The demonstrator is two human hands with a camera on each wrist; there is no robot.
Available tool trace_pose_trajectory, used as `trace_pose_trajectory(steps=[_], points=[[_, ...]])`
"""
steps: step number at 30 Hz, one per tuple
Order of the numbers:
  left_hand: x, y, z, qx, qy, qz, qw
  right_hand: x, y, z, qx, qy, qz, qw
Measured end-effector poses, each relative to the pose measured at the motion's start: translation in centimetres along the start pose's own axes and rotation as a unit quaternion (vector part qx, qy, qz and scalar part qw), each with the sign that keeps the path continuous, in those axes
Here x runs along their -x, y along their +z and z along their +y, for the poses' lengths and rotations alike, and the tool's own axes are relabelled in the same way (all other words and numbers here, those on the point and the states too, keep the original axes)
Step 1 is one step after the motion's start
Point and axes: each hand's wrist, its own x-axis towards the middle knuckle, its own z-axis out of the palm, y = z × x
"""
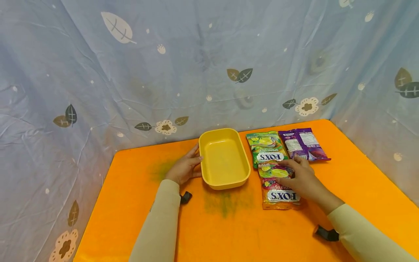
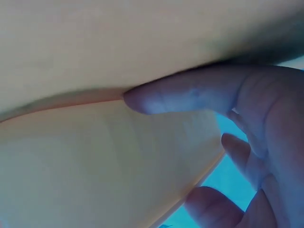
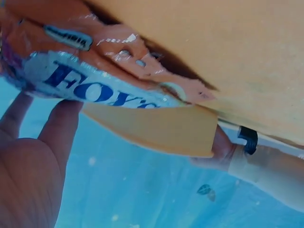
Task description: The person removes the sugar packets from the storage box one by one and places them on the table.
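Note:
A yellow plastic tray stands near the table's back edge. My left hand holds its left side, thumb at the rim and fingers along the outer wall; the left wrist view shows the fingers against that wall. My right hand is over an orange FOX'S fruits candy packet, thumb and fingers curved onto its upper part. In the right wrist view, two fingertips meet the same packet, partly hidden behind it. The packet's upper end adjoins a green FOX'S packet.
Two purple packets lie side by side to the right of the green one. The orange tabletop ends at a grey-blue leaf-patterned curtain behind and at both sides. Black bands show at both wrists.

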Motion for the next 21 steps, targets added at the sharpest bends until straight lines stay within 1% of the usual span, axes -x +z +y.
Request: trace_pose_trajectory(steps=[3,5,6,7,9,10,11,13,14,15,16,17,19,20,21], points=[[-0.1,0.0,-0.3,-0.03,-0.001,0.024,0.9993,-0.3,-0.2,-0.4,0.021,-0.004,0.008,1.0],[0.0,0.0,-0.5,-0.066,0.004,0.044,0.9968,-0.7,-0.3,-0.7,0.027,-0.017,0.022,0.999],[0.1,0.1,-0.5,-0.092,0.004,0.06,0.994,-0.9,-0.3,-0.8,0.032,-0.027,0.032,0.999],[0.1,0.1,-0.5,-0.124,0.006,0.076,0.9893,-1.2,-0.2,-1.0,0.035,-0.039,0.042,0.998],[0.2,0.1,-0.5,-0.194,0.015,0.105,0.9752,-1.9,-0.2,-1.4,0.04,-0.068,0.061,0.995],[0.3,0.1,-0.5,-0.218,0.019,0.118,0.9685,-2.3,-0.1,-1.7,0.046,-0.081,0.069,0.993],[0.3,0.1,-0.4,-0.255,0.028,0.133,0.9573,-2.8,-0.1,-2.1,0.056,-0.095,0.076,0.991],[0.4,0.0,-0.1,-0.326,0.049,0.16,0.9304,-3.7,-0.1,-2.9,0.08,-0.122,0.086,0.986],[0.5,0.0,0.1,-0.358,0.064,0.171,0.9156,-4.2,-0.1,-3.5,0.097,-0.135,0.089,0.982],[0.5,0.0,0.4,-0.394,0.08,0.182,0.8976,-4.7,0.0,-4.0,0.117,-0.145,0.093,0.978],[0.6,-0.1,0.8,-0.432,0.095,0.192,0.876,-5.3,0.0,-4.5,0.137,-0.156,0.096,0.974],[0.6,-0.2,1.3,-0.478,0.111,0.202,0.8475,-5.9,0.0,-5.1,0.155,-0.165,0.097,0.969],[0.3,-0.7,2.2,-0.549,0.135,0.215,0.7967,-7.2,0.0,-6.1,0.188,-0.181,0.095,0.961],[0.2,-1.0,2.7,-0.583,0.143,0.218,0.7697,-7.9,0.0,-6.6,0.201,-0.186,0.09,0.958],[0.0,-1.5,3.2,-0.613,0.148,0.215,0.7462,-8.6,0.0,-7.0,0.214,-0.19,0.085,0.954]])
